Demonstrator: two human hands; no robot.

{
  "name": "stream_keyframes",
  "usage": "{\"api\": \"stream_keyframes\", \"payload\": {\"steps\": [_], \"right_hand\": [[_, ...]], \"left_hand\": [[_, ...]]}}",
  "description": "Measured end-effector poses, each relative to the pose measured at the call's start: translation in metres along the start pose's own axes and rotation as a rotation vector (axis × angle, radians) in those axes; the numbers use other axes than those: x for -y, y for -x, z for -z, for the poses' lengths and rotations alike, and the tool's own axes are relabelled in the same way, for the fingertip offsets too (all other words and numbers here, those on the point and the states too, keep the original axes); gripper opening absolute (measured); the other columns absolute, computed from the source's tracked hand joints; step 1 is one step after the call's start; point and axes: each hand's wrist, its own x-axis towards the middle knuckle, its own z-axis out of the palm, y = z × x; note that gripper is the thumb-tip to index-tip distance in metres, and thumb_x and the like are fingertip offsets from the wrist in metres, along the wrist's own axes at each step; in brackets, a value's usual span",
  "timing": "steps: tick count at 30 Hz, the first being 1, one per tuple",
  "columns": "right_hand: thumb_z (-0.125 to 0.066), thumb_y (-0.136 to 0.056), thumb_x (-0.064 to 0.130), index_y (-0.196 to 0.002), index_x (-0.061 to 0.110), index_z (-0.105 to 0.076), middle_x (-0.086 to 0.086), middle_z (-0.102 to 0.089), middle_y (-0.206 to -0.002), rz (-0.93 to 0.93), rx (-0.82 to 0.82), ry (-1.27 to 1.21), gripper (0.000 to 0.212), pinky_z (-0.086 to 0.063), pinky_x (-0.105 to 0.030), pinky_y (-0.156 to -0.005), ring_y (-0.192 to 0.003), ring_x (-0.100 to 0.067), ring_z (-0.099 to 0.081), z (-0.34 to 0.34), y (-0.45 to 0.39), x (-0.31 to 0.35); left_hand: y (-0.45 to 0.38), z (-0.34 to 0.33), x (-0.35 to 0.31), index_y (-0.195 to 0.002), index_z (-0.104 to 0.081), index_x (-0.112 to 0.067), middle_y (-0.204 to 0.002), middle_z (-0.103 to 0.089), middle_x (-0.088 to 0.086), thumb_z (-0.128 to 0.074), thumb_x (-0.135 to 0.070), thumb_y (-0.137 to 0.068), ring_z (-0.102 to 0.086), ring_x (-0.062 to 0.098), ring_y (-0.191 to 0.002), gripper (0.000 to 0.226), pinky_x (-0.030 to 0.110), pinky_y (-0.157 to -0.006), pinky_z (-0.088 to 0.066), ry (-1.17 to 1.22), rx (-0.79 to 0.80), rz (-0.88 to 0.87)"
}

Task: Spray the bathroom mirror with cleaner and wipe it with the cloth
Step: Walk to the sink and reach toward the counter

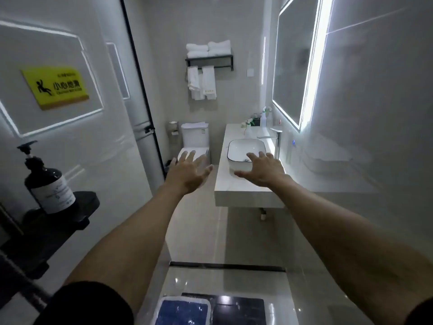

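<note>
Now, as it stands:
Mirror (295, 66): on the right wall above the counter (236, 184), lit along its edge.
Spray bottle (264, 116): upright at the counter's far end, near the mirror's lower corner.
Basin (236, 148): on the counter, beside the tap (276, 141).
Left hand (189, 171): grip spread, empty, raised in front of the toilet (194, 139).
Right hand (262, 170): grip spread, empty, over the basin's near rim.
Cloth: cannot tell where.

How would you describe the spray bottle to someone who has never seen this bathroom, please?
Find the lit mirror on the right wall, then the white counter below it. The spray bottle stands at the counter's far end, past the basin and tap: pale and upright, with a green-tinged trigger head.
</note>
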Motion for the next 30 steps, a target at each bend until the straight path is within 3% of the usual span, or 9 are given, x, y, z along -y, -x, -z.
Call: {"api": "stream_keyframes", "payload": {"steps": [11, 30], "right_hand": [[-0.048, -0.083, 0.078, -0.149, 0.024, -0.033, -0.012, -0.039, -0.152, 0.024, -0.017, 0.038, 0.086, -0.03, -0.051, -0.113, -0.141, -0.035, -0.032, -0.027, -0.145, 0.023], [-0.049, -0.085, 0.074, -0.147, 0.023, -0.038, -0.013, -0.046, -0.145, 0.116, 0.07, 0.081, 0.081, -0.037, -0.051, -0.108, -0.135, -0.036, -0.04, -0.142, -0.402, 0.056]], "left_hand": [[-0.15, -0.012, 0.072, -0.155, -0.021, -0.03, -0.165, -0.015, 0.007, -0.025, -0.068, -0.095, -0.007, 0.024, -0.153, 0.071, 0.053, -0.121, -0.017, -0.014, -0.068, -0.004], [-0.346, -0.115, 0.21, -0.157, -0.018, -0.024, -0.165, -0.012, 0.007, -0.029, -0.059, -0.101, -0.008, 0.024, -0.153, 0.067, 0.049, -0.122, -0.01, 0.059, 0.058, 0.135]]}}
